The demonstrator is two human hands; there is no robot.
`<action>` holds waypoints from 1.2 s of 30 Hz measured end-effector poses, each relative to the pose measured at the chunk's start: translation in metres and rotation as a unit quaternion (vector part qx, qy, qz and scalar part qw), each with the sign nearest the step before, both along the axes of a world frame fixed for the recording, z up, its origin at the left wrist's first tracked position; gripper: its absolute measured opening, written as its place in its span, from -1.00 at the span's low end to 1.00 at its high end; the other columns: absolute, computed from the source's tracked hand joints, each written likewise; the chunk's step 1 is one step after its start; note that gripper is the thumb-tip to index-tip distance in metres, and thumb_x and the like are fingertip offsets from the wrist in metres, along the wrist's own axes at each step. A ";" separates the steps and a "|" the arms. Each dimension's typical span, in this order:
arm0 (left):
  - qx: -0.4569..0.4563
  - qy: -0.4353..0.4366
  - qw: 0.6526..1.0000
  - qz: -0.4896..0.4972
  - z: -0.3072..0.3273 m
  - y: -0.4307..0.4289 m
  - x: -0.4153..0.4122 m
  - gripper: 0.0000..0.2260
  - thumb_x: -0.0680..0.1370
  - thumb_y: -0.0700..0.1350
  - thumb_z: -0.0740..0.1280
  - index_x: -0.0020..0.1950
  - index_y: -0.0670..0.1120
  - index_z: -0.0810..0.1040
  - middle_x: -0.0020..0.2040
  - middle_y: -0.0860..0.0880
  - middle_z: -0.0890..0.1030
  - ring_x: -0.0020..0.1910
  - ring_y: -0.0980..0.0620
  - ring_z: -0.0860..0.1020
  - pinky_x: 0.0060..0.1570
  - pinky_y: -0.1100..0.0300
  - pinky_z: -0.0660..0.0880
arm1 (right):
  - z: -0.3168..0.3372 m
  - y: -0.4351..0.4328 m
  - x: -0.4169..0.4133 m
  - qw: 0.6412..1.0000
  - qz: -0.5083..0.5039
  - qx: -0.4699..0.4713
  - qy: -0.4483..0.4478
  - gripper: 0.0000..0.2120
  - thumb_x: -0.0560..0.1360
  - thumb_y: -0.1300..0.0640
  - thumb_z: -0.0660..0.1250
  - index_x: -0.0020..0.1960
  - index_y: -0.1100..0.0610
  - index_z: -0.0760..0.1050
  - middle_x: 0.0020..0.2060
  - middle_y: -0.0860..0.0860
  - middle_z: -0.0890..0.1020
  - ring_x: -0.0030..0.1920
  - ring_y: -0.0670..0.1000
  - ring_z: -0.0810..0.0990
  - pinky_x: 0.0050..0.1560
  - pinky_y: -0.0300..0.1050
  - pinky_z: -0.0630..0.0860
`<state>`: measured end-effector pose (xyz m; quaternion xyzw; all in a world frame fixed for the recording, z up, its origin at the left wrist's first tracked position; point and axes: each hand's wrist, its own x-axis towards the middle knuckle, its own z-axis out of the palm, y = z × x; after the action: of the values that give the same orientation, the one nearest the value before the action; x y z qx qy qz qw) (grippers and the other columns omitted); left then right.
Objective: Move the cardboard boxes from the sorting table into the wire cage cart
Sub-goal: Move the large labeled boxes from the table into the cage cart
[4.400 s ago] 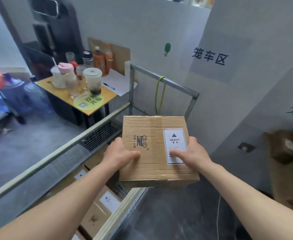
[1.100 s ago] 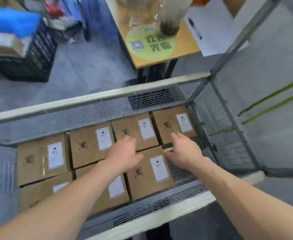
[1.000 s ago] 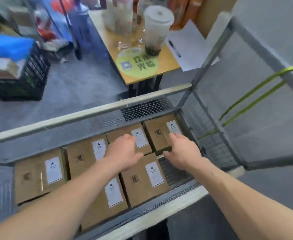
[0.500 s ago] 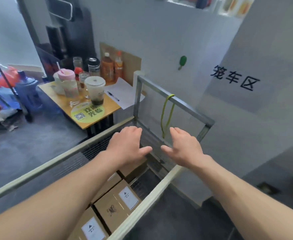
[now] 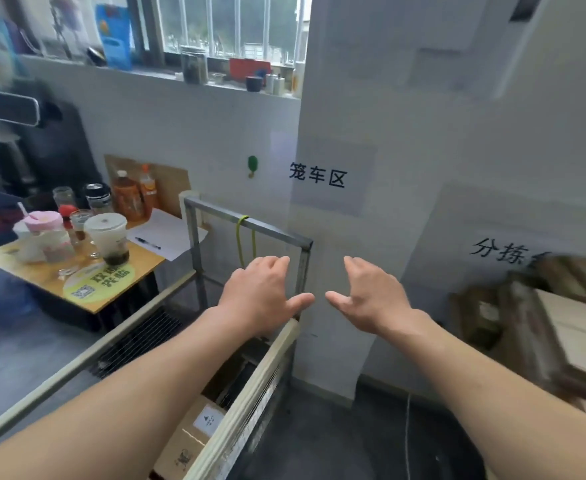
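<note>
cardboard box (image 5: 194, 434) sits low in the wire cage cart (image 5: 250, 386); our left hand (image 5: 262, 296) and right hand (image 5: 371, 296) hover above, both spread, holding nothing.

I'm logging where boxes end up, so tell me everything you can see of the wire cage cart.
The wire cage cart has a grey metal tube frame with wire mesh side panels and a pale near top rail. A yellow-green cord loops over its far rail. It stands against the white wall beside a small wooden table. Labelled cardboard boxes lie inside. Neither hand visibly grips it.
</note>
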<state>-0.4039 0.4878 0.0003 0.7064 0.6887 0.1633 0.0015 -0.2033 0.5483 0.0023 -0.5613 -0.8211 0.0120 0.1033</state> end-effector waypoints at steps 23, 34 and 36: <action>-0.003 0.002 0.944 -0.331 0.020 -0.086 0.200 -0.26 0.53 0.41 0.17 0.54 -0.07 0.26 0.49 -0.05 0.38 0.47 -0.06 0.34 0.31 -0.09 0.42 | 0.019 -0.242 0.206 0.935 -0.354 0.021 -0.008 -0.33 0.50 -0.28 0.31 0.48 0.06 0.30 0.38 0.03 0.50 0.34 0.10 0.49 0.25 0.03 0.47; -0.022 -0.013 0.894 -0.447 0.014 -0.151 0.366 -0.24 0.50 0.44 0.18 0.54 -0.01 0.27 0.49 -0.02 0.40 0.40 -0.06 0.44 0.21 -0.06 0.50 | 0.007 -0.363 0.346 0.877 -0.481 -0.008 -0.004 -0.49 0.53 -0.26 0.29 0.31 0.05 0.36 0.22 -0.02 0.54 0.29 0.07 0.51 0.18 0.10 0.53; -0.032 -0.003 0.885 -0.464 0.008 -0.166 0.401 -0.26 0.51 0.44 0.16 0.52 -0.02 0.29 0.46 -0.02 0.42 0.34 -0.08 0.48 0.13 -0.03 0.52 | -0.002 -0.384 0.376 0.866 -0.499 -0.026 0.000 -0.55 0.54 -0.25 0.29 0.23 0.06 0.36 0.14 -0.03 0.53 0.24 0.07 0.51 0.13 0.06 0.51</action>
<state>-0.0027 0.3221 0.0082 0.9444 0.2873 0.1239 0.1013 0.1730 0.1645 0.0007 -0.8986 -0.4308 -0.0196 0.0809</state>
